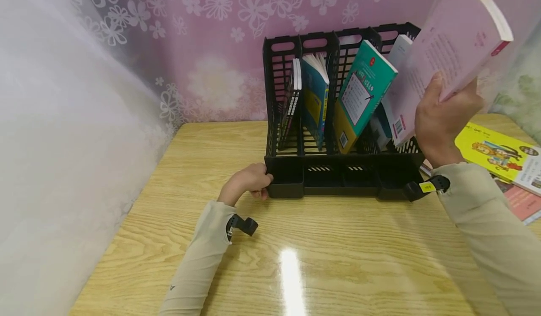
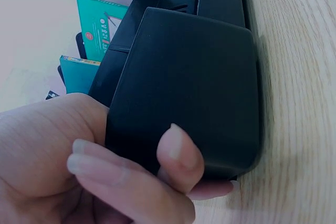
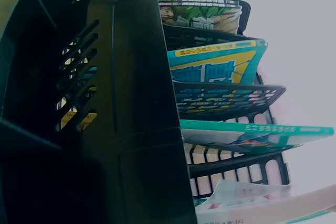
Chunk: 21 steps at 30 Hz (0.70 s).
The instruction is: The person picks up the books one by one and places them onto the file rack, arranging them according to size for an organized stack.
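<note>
A black book rack [image 1: 338,161] with upright dividers and a low front tray stands on the table. My left hand [image 1: 249,180] grips the tray's front left corner, its fingers [image 2: 181,156] bent against the black wall. My right hand [image 1: 448,114] holds a pink book [image 1: 460,39] by its edge, tilted, with the lower end at the rightmost compartment. A white-covered book [image 1: 399,48] leans behind it. Leftwards stand a green book [image 1: 365,86], a blue-and-yellow book [image 1: 314,100] and thin dark-covered books [image 1: 290,104]. The right wrist view shows no right fingers clearly.
Right of the rack lie a yellow picture book [image 1: 498,151] and a pinkish-red book [image 1: 524,201] partly under it. A flowered pink curtain [image 1: 211,39] hangs behind the wooden table [image 1: 296,241]. A pale covering [image 1: 63,119] borders the table's left side.
</note>
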Each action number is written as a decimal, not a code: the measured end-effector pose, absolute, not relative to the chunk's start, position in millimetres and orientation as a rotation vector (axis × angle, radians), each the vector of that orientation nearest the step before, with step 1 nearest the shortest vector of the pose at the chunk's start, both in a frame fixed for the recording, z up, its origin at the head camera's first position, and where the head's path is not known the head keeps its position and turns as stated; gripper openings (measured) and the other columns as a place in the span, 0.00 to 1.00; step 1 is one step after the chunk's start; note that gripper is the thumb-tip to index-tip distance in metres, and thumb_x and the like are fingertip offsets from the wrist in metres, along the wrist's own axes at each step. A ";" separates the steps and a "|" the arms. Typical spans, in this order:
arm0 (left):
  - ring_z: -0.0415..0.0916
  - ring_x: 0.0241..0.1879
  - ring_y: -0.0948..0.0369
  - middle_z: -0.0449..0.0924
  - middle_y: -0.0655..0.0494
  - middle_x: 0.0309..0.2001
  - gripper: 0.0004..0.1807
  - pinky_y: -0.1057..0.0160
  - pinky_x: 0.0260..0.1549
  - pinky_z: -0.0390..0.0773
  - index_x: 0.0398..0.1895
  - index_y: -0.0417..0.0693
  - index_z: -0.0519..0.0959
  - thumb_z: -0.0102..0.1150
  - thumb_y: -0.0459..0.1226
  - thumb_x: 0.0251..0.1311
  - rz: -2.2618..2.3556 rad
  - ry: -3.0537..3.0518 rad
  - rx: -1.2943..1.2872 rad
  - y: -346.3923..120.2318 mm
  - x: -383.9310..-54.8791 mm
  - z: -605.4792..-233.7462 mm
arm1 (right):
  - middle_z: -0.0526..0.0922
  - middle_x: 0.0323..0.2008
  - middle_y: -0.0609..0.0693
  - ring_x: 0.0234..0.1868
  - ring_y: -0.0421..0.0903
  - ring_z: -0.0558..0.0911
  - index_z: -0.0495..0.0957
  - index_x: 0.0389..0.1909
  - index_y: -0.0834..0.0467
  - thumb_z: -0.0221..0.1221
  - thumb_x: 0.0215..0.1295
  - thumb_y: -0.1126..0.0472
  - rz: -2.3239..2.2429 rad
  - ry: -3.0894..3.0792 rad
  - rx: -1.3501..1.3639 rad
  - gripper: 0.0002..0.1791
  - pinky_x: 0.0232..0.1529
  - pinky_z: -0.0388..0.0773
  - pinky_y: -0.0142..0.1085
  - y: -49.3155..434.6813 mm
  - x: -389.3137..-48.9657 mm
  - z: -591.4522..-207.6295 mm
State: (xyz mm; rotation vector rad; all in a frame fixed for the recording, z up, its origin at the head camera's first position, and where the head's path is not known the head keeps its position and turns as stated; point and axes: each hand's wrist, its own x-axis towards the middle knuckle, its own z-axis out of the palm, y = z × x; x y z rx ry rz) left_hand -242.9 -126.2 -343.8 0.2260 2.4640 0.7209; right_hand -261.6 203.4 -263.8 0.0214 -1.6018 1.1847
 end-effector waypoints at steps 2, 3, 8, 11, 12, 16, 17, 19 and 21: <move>0.66 0.13 0.62 0.78 0.52 0.17 0.15 0.66 0.30 0.71 0.37 0.36 0.72 0.38 0.38 0.76 0.721 2.463 0.221 -126.9 -243.2 -344.2 | 0.80 0.56 0.41 0.57 0.38 0.77 0.72 0.60 0.54 0.54 0.70 0.57 1.210 -1.653 -0.016 0.19 0.58 0.70 0.37 204.2 -269.6 -266.3; 0.66 0.13 0.62 0.78 0.52 0.17 0.15 0.66 0.29 0.71 0.37 0.36 0.72 0.38 0.38 0.76 0.724 2.462 0.219 -127.2 -243.3 -344.8 | 0.79 0.57 0.41 0.57 0.38 0.77 0.72 0.61 0.53 0.54 0.70 0.56 1.223 -1.679 -0.031 0.19 0.58 0.69 0.37 204.1 -273.5 -267.7; 0.65 0.13 0.62 0.77 0.52 0.17 0.16 0.67 0.24 0.69 0.36 0.35 0.72 0.38 0.38 0.76 0.746 2.451 0.211 -128.1 -242.7 -346.7 | 0.76 0.60 0.39 0.60 0.38 0.73 0.68 0.64 0.50 0.52 0.72 0.52 1.226 -1.812 -0.066 0.22 0.60 0.67 0.39 203.4 -291.8 -279.6; 0.65 0.13 0.62 0.77 0.52 0.17 0.16 0.67 0.24 0.69 0.36 0.35 0.72 0.38 0.38 0.75 0.746 2.455 0.218 -128.1 -242.2 -346.4 | 0.75 0.61 0.37 0.62 0.36 0.71 0.67 0.66 0.47 0.51 0.72 0.50 1.240 -1.853 -0.104 0.23 0.61 0.66 0.39 204.1 -301.8 -289.4; 0.65 0.13 0.62 0.77 0.52 0.17 0.15 0.67 0.25 0.69 0.36 0.36 0.72 0.38 0.38 0.75 0.746 2.456 0.220 -128.0 -242.1 -346.3 | 0.74 0.61 0.37 0.62 0.36 0.70 0.66 0.67 0.47 0.50 0.73 0.49 1.247 -1.863 -0.119 0.23 0.61 0.65 0.39 204.2 -304.5 -292.5; 0.65 0.13 0.62 0.77 0.52 0.17 0.15 0.67 0.25 0.70 0.37 0.36 0.71 0.38 0.38 0.75 0.744 2.456 0.223 -127.8 -242.1 -345.7 | 0.73 0.63 0.43 0.65 0.39 0.70 0.64 0.68 0.49 0.48 0.74 0.49 1.203 -1.932 -0.177 0.25 0.63 0.64 0.37 202.5 -311.5 -304.3; 0.65 0.13 0.62 0.77 0.52 0.17 0.15 0.67 0.25 0.70 0.38 0.35 0.71 0.38 0.38 0.75 0.747 2.451 0.223 -127.7 -242.3 -345.6 | 0.72 0.63 0.44 0.65 0.40 0.70 0.63 0.69 0.50 0.47 0.74 0.49 1.192 -1.953 -0.187 0.25 0.63 0.64 0.37 202.2 -312.7 -306.3; 0.65 0.13 0.62 0.77 0.52 0.16 0.15 0.67 0.26 0.69 0.41 0.33 0.71 0.38 0.38 0.75 0.744 2.448 0.220 -127.4 -243.0 -344.9 | 0.73 0.63 0.47 0.65 0.42 0.70 0.63 0.69 0.51 0.47 0.74 0.48 1.169 -1.978 -0.188 0.25 0.63 0.64 0.37 201.6 -314.4 -309.1; 0.64 0.12 0.61 0.78 0.52 0.16 0.16 0.66 0.26 0.69 0.47 0.32 0.70 0.38 0.38 0.75 0.740 2.452 0.217 -127.1 -243.9 -343.9 | 0.72 0.63 0.46 0.66 0.42 0.69 0.62 0.69 0.50 0.46 0.74 0.47 1.181 -1.996 -0.190 0.26 0.64 0.63 0.37 201.6 -316.0 -310.0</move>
